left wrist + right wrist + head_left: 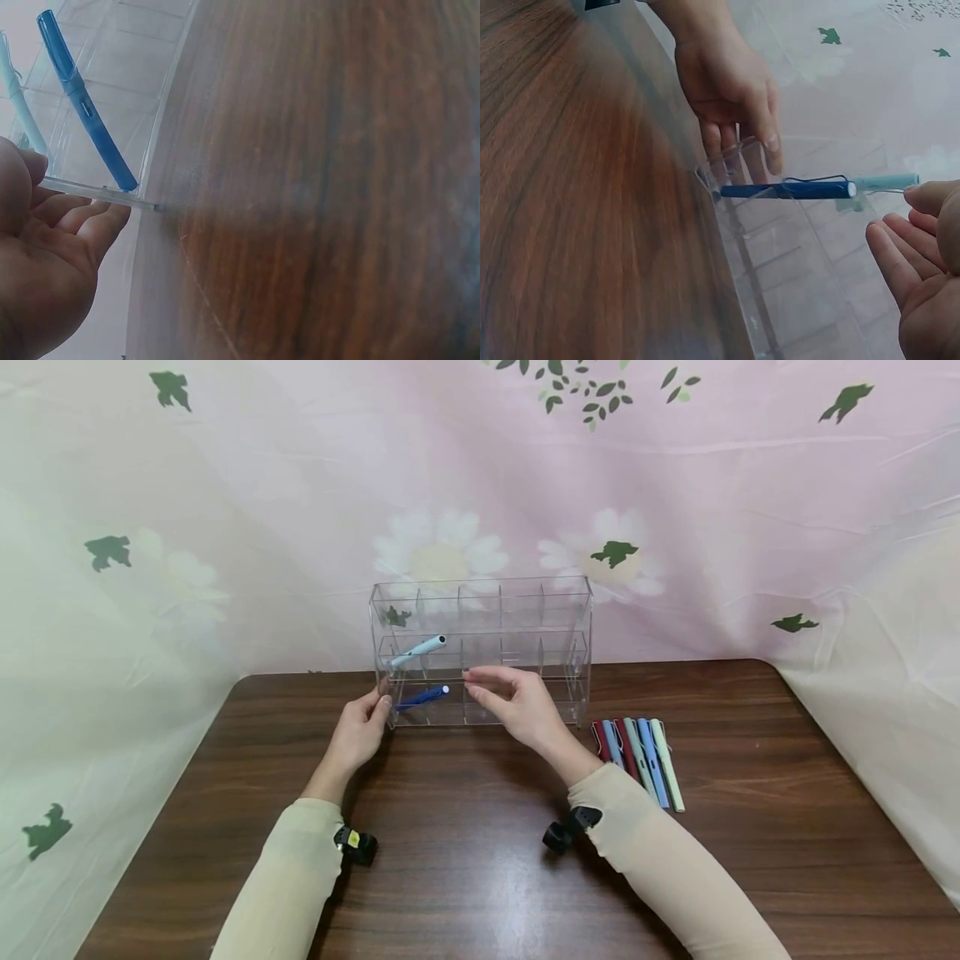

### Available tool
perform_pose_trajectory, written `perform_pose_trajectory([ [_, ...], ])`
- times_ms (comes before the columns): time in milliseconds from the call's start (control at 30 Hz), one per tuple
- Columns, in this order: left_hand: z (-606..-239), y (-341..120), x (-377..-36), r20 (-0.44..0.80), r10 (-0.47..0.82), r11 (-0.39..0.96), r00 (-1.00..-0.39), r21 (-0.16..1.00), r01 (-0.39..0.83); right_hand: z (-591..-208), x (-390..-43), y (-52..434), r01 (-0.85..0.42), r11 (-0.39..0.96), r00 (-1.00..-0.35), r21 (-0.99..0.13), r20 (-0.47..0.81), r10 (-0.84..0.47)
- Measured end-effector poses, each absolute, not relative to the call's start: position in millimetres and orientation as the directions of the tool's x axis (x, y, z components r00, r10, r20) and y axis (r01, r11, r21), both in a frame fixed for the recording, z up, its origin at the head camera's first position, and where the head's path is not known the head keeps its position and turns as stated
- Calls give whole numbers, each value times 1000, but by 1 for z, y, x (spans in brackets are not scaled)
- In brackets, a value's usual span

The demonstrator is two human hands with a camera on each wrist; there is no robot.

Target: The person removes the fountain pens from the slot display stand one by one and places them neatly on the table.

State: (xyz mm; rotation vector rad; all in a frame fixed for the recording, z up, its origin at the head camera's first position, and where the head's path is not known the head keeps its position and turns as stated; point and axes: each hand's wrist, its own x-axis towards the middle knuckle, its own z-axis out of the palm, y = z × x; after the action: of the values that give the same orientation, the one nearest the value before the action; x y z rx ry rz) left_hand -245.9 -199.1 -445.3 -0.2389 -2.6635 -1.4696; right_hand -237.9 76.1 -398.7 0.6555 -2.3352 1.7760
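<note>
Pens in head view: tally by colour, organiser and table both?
Dark blue pen, in clear organiser: 1
Pale blue pen, in organiser: 1
Red pens, on table: 2
Blue pens, on table: 2
Pale green pens, on table: 2
Total: 8

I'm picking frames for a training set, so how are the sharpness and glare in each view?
Head view: sharp, with a pale sheen on the table near the front edge. Left wrist view: the wood is smeared and soft, though the blue pen stays fairly clear. Right wrist view: the near wood blurs, while the left hand and organizer read well.
</note>
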Motion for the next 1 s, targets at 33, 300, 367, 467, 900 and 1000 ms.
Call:
perform_pose_trajectory([
  [33, -445, -199, -246, 154, 92, 525, -984, 832, 180, -395, -236, 73, -413, 212, -898, -886, 357, -256],
  [300, -444, -198, -245, 156, 86, 525, -984, 833, 178, -392, -233, 57, -348, 213, -922, -913, 292, -253],
  [367, -445, -198, -245, 154, 84, 525, -984, 833, 176, -403, -238, 54, -328, 214, -930, -920, 274, -246],
  [467, -445, -198, -246, 153, 84, 523, -985, 834, 174, -410, -242, 51, -318, 213, -934, -924, 267, -236],
  [900, -445, -199, -246, 153, 87, 531, -984, 829, 176, -419, -244, 35, -324, 279, -938, -904, 268, -219],
  [1000, -446, -199, -247, 159, 88, 534, -983, 826, 181, -419, -244, 33, -319, 304, -943, -898, 269, -194],
])
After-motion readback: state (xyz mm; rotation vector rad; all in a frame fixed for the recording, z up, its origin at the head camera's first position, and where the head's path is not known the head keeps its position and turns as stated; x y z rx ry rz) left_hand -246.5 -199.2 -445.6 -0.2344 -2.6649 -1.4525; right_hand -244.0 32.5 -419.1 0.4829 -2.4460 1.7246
